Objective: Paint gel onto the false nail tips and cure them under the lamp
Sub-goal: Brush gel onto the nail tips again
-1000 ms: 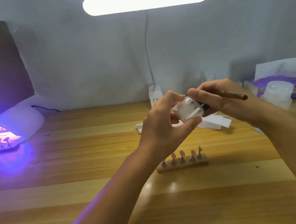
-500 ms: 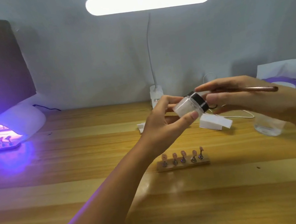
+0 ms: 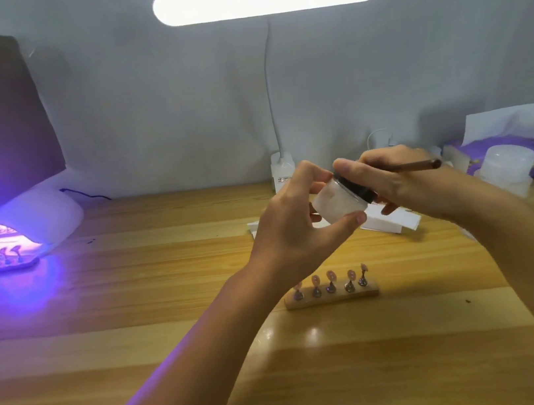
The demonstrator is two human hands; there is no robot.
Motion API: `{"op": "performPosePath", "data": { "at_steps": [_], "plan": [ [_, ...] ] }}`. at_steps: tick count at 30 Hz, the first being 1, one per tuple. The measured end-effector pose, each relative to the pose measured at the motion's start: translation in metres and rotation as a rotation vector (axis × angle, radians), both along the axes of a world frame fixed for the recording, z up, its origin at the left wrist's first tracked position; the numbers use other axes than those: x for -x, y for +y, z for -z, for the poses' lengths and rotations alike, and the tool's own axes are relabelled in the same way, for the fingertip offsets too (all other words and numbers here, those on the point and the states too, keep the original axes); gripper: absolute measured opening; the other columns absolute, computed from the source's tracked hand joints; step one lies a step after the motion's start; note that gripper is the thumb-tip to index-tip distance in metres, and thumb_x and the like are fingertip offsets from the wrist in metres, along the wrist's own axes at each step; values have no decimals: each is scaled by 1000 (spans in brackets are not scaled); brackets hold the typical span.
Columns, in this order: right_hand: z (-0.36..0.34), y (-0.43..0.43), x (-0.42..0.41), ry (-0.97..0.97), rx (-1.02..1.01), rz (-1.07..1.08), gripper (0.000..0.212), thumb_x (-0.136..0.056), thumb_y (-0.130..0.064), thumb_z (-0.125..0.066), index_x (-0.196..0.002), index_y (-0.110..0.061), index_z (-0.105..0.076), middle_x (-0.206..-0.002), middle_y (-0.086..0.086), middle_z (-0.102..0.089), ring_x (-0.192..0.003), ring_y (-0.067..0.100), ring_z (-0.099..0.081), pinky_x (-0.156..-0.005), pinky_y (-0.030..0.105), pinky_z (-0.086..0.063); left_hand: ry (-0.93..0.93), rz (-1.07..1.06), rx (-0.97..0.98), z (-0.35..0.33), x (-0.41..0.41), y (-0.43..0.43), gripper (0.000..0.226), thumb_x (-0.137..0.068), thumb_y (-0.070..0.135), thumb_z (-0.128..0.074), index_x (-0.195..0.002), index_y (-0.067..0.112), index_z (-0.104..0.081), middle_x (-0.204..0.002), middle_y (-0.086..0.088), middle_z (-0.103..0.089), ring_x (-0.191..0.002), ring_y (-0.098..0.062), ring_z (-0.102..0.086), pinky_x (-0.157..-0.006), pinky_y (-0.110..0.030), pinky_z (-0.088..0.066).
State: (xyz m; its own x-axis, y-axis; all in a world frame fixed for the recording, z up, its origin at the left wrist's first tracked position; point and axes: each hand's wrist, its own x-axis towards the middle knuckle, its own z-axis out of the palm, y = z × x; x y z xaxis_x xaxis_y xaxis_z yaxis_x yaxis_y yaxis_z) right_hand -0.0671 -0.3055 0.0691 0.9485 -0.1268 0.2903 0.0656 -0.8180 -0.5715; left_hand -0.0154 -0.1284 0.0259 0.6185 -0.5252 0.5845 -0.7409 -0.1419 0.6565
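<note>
— Well, what has been altered on the counter (image 3: 143, 359) in the last second?

— Nothing large. The curing lamp (image 3: 39, 219) at far left is lit violet as before, and a rack of tips (image 3: 3, 255) can be made out inside. The change is confined to the grips. The gel jar (image 3: 335, 204) has been swung by the left grip (image 3: 291, 236) from base-on to tilted. The right grip (image 3: 404, 181) has been reset over the black lid (image 3: 355, 187).

— What is meant by that?

— A lid being turned is suggested, but whether on or off cannot be told.

— How are the grips closed?

— The jar's frosted body is clasped by the left grip. The lid is pinched by the right, and the brush (image 3: 419, 165) is tucked in the same grip, handle pointing right.

— And the nail tips (image 3: 330, 276)?

— Five are stood on the wooden holder (image 3: 331, 296) on the counter. They are below both grips, well apart from the jar and touched by nothing.
</note>
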Motion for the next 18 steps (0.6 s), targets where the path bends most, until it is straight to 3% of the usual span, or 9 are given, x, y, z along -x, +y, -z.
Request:
{"op": "performPosePath", "data": {
  "at_steps": [2, 5, 9, 11, 13, 14, 16, 18],
  "plan": [
    [2, 5, -2, -10, 144, 61, 81, -71, -84, -23, -93, -21, -68, -78, -2, -67, -74, 15, -63, -67, 38, -55, 61, 16, -29, 2, -4, 0, 53, -79, 38, -80, -119, 20, -49, -114, 2, -62, -97, -19, -67, -79, -42, -58],
    [4, 2, 0, -68, 14, 92, 78, -78, -83, -15, -90, -25, -66, -73, -6, -68, -74, 15, -65, -70, 36, -51, 183, 7, -22, 7, -19, 9, 49, -82, 38, -76, -121, 23, -50, -117, 3, -64, -106, -11, -62, -90, -33, -54],
    [12, -13, -3, -407, 58, 199, 47, -96, -64, -27, -102, -20, -43, -67, -3, -58, -59, 11, -60, -49, 20, -41, 361, -112, 43, 25, -41, 23, 51, -83, 40, -74, -124, 24, -49, -117, 8, -63, -110, -7, -60, -84, -25, -53],
    [24, -12, -7, -460, 214, 108, 28, -99, -44, -44, -102, -16, -41, -69, 1, -57, -56, 16, -58, -49, 23, -44, 401, -151, 24, 38, -45, 24, 59, -80, 43, -76, -128, 24, -47, -120, 3, -65, -107, -10, -62, -84, -29, -54],
    [37, -10, -14, -375, 388, 57, 14, -95, -20, -58, -107, -15, -52, -84, 2, -65, -71, 18, -63, -61, 34, -56, 398, -189, -21, 50, -47, 25, 65, -78, 46, -77, -130, 26, -44, -121, 1, -67, -104, -12, -64, -87, -36, -55],
    [42, -10, -16, -319, 425, 54, 20, -92, -12, -62, -111, -17, -58, -95, 2, -68, -83, 17, -65, -70, 37, -58, 397, -204, -32, 54, -48, 26, 66, -77, 46, -78, -130, 26, -44, -121, 1, -68, -104, -13, -64, -89, -38, -55],
    [49, -11, -18, -275, 473, 48, 27, -91, -5, -63, -113, -20, -65, -107, 1, -69, -95, 20, -64, -78, 39, -58, 411, -217, -30, 59, -51, 28, 66, -77, 44, -80, -129, 27, -43, -122, 1, -67, -107, -13, -64, -93, -40, -54],
    [53, -14, -18, -279, 481, 45, 23, -93, -7, -59, -108, -21, -69, -106, 0, -69, -95, 20, -63, -77, 39, -57, 409, -217, -44, 61, -53, 28, 65, -76, 40, -81, -127, 29, -43, -126, 2, -64, -109, -12, -61, -94, -37, -53]
  ]
}}
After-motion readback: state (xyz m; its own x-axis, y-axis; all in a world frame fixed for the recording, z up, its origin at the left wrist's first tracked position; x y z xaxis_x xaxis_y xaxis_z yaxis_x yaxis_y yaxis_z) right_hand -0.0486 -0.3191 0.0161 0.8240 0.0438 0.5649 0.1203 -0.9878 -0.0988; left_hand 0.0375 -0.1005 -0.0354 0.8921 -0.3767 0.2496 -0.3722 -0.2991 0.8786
